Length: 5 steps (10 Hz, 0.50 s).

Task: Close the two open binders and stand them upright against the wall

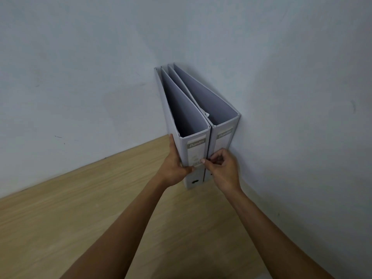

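Two grey lever-arch binders stand upright side by side in the corner of the walls, spines toward me. The left binder (pixel 187 117) has a labelled spine and a finger hole near its base. The right binder (pixel 219 109) stands against the right wall (pixel 302 97). My left hand (pixel 177 168) grips the left binder's left cover and spine edge. My right hand (pixel 221 168) has its fingers curled, with the fingertips pinching at the seam between the two spines. Both binders are closed; their top edges gape slightly.
The binders stand on a light wooden tabletop (pixel 100 208) that meets pale grey-blue walls (pixel 80 77) at the back and on the right. My forearms reach in from the bottom of the view.
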Tool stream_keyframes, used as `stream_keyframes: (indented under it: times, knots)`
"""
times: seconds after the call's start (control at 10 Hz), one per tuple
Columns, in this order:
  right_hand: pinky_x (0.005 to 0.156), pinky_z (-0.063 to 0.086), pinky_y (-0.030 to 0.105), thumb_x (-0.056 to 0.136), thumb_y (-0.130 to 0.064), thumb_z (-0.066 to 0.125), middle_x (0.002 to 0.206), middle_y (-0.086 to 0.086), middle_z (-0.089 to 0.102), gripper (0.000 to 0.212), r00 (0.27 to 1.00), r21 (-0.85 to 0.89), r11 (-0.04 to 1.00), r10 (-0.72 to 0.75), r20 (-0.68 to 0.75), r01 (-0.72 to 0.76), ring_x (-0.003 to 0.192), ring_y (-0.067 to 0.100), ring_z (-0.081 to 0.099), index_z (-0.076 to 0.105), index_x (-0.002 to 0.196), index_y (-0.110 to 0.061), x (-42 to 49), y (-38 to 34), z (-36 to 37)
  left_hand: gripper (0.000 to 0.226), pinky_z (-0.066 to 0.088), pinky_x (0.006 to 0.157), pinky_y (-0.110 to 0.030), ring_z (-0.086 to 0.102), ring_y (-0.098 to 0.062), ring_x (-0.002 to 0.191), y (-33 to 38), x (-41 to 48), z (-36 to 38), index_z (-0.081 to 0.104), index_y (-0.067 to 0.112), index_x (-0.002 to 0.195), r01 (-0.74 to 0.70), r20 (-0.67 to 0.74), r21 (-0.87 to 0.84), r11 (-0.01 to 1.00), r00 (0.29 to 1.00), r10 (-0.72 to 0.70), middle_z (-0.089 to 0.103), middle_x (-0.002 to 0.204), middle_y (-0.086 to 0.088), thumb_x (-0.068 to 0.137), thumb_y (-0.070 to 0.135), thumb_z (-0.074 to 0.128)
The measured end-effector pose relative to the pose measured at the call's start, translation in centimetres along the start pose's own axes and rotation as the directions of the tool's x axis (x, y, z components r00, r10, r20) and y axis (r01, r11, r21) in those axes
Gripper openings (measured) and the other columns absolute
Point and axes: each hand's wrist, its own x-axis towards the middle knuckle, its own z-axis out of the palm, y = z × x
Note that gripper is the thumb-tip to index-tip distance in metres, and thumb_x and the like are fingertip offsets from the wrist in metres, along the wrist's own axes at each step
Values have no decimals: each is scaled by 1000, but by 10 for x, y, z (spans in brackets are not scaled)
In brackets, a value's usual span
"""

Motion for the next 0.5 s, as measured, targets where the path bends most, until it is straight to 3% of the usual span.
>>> stream_keyframes:
  times: [0.2,0.3,0.4,0.5]
  knots:
    - [63,51,18,81,-18,81,84,1,66,26,1000,-20,1000,-3,20,4,79,13,64,56,82,-19,-2,-5,-1,117,46,110,-49,44,-29,141,0,-3,2,-9,17,159,21,-14,-35,999,1000,-21,43,154,-11,82,11,79]
    - [63,54,25,83,-16,79,85,3,66,23,999,-32,999,34,31,-33,80,17,66,56,82,-19,-4,-12,-3,103,47,105,-38,48,-32,138,0,-12,8,5,17,160,79,-40,-18,997,996,-80,46,154,-11,86,26,76]
    - [74,60,39,87,-9,71,86,4,65,18,995,-15,997,74,67,-73,84,24,67,57,81,-19,-3,-15,-7,98,46,106,-38,49,-33,138,-1,-17,12,8,17,160,118,-51,-7,993,992,-119,44,156,-11,88,35,72]
    - [67,58,30,90,-3,64,87,1,65,17,990,67,991,111,92,-117,84,18,65,62,84,-19,-8,-21,-12,98,46,108,-40,50,-32,137,-1,-31,12,2,19,161,108,-43,4,994,993,-108,37,161,-12,90,34,69]
